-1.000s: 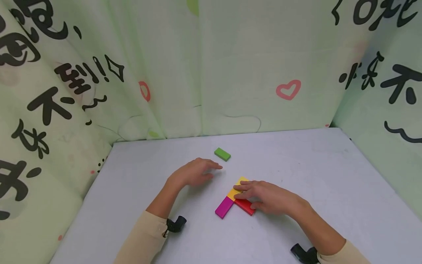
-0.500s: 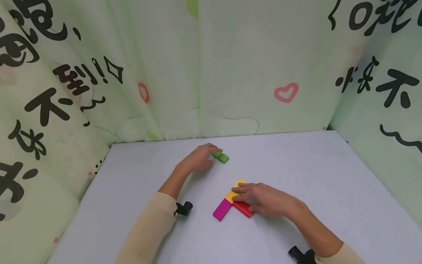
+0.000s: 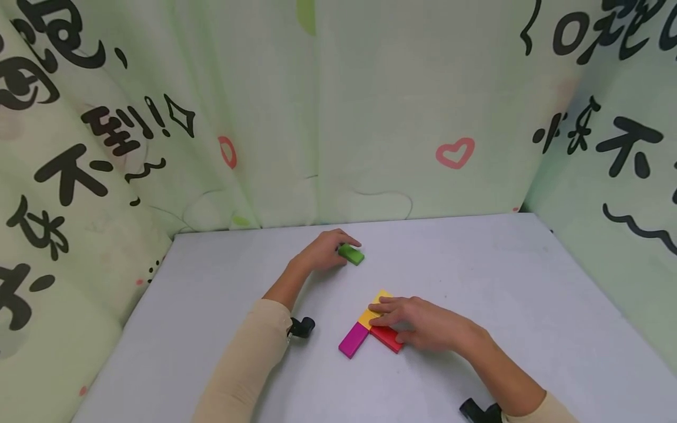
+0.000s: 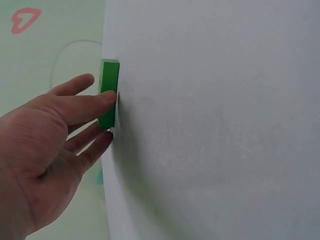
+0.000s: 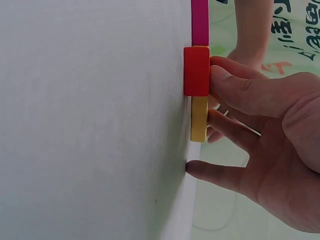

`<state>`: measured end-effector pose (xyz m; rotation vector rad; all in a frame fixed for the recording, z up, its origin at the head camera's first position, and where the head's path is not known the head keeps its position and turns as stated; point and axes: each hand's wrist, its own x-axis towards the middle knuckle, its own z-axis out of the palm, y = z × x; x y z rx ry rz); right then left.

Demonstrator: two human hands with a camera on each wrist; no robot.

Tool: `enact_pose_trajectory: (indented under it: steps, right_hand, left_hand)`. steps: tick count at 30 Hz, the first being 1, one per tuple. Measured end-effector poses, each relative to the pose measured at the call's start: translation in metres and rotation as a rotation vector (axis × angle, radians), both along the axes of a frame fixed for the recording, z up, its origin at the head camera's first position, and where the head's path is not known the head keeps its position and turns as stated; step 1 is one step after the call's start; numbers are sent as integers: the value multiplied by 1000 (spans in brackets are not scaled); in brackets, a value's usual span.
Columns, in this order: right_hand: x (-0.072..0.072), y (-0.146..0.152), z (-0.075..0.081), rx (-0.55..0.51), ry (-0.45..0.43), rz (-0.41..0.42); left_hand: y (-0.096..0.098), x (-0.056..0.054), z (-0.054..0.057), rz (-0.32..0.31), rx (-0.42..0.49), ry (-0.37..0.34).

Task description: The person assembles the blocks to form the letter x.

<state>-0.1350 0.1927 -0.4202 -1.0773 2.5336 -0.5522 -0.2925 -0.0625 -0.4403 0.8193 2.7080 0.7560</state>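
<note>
Near the far side of the table, my left hand (image 3: pixel 329 250) holds a green rectangular block (image 3: pixel 352 255) between thumb and fingers. The left wrist view shows the thumb on the face of that green block (image 4: pixel 109 75). Closer in, my right hand (image 3: pixel 425 323) rests over a yellow block (image 3: pixel 365 319) and a red block (image 3: pixel 385 337). Its thumb touches the red block (image 5: pixel 196 71), and extended fingers lie on the yellow one, partly covering it. A magenta block (image 3: pixel 353 340) continues the yellow block's line, and the red block branches off beside their joint.
The white table (image 3: pixel 465 252) lies under both hands, its far edge against a pale green curtain (image 3: pixel 370 117) with black lettering and heart prints. Each wrist carries a black camera (image 3: pixel 302 327).
My left hand has reached away and to the right to the green block and now grips it. The right hand stays over the yellow and red blocks.
</note>
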Motion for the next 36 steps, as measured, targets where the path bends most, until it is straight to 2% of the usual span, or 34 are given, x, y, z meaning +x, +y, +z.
enact_pose_trajectory:
  steps: [6, 13, 21, 27, 36]
  right_hand:
    - [0, 0, 0, -5, 0, -2]
    - [1, 0, -1, -13, -4, -15]
    - [0, 1, -2, -13, 3, -16]
    - [1, -1, 0, -8, -1, -18]
    - [2, -2, 2, 4, -8, -22]
  left_hand:
    - [3, -3, -3, -18, -13, 42]
    - [4, -3, -6, -10, 2, 40]
    - [6, -4, -5, -43, -9, 62]
    - [4, 0, -1, -69, -44, 74]
    - [1, 9, 6, -54, -75, 55]
